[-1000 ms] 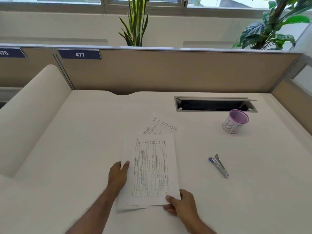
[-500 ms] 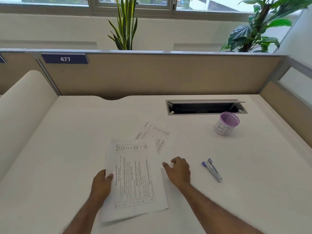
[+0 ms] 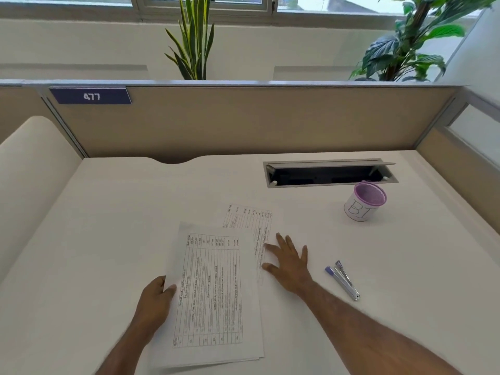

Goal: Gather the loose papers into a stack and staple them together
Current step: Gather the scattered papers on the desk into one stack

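A small stack of printed table sheets (image 3: 213, 293) lies on the white desk in front of me. My left hand (image 3: 155, 301) grips its left edge, thumb on top. A single loose sheet (image 3: 251, 220) lies just beyond and to the right, partly tucked under the stack's corner. My right hand (image 3: 288, 259) rests flat on that loose sheet's near end, fingers spread. A silver and blue stapler (image 3: 343, 280) lies on the desk to the right of my right hand, untouched.
A white and purple mesh cup (image 3: 364, 203) marked "BI" stands at the back right, near an open cable slot (image 3: 328, 173) in the desk. Beige partition panels close the desk at the back and right; a white curved divider (image 3: 32, 185) rises on the left.
My right hand left the stack's lower right corner and moved up and right onto the loose sheet. The left hand kept hold of the stack's left edge.
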